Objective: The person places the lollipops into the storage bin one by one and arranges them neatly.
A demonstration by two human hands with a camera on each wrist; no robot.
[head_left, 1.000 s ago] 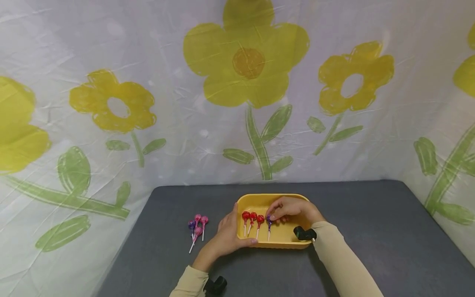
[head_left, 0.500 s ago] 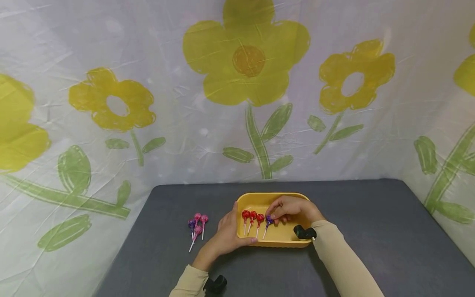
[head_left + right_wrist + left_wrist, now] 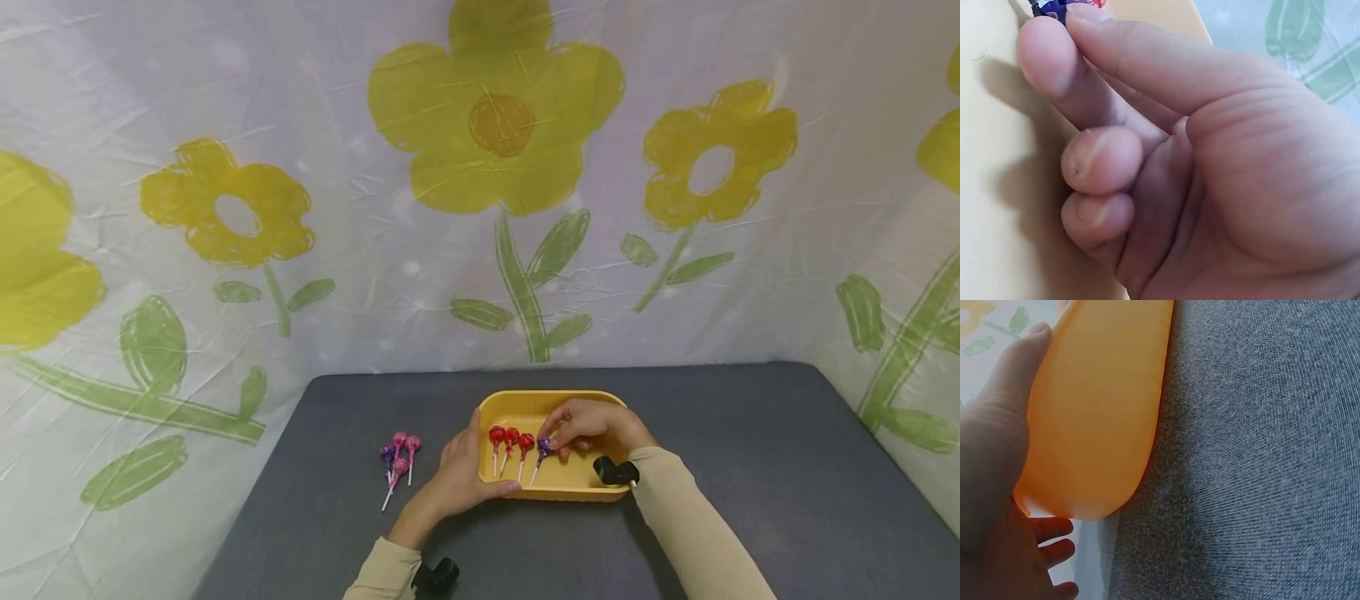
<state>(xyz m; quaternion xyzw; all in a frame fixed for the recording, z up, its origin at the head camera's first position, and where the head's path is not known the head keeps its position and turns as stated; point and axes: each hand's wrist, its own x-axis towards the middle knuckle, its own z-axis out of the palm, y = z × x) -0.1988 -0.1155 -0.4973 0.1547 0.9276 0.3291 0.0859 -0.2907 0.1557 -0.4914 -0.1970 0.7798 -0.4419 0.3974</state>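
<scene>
A yellow plastic tray (image 3: 555, 394) sits on the dark table. My left hand (image 3: 459, 475) grips its left end, the thumb along the near rim and the fingers round the left side; in the left wrist view the thumb presses the tray's orange-looking wall (image 3: 1097, 394). Inside, three red lollipops (image 3: 527, 442) lie in a row at the left, sticks toward me. Just right of them, my right hand (image 3: 591, 421) pinches a purple lollipop (image 3: 543, 447) by its wrapped head, its stick slanting toward the lower left. The right wrist view shows only part of the wrapper (image 3: 1054, 9) beyond thumb and fingertip.
Left of the tray, several pink lollipops (image 3: 401, 468) and a purple one (image 3: 387, 452) lie bunched on the grey tabletop (image 3: 750, 467). Behind the table hangs a pale cloth (image 3: 360, 275) printed with yellow flowers. Black wrist cameras (image 3: 617, 472) jut from both sleeves.
The purple lollipop's stick has swung from pointing straight toward me to slanting left, nearer the red ones. My right hand has barely shifted; my left keeps its hold on the tray.
</scene>
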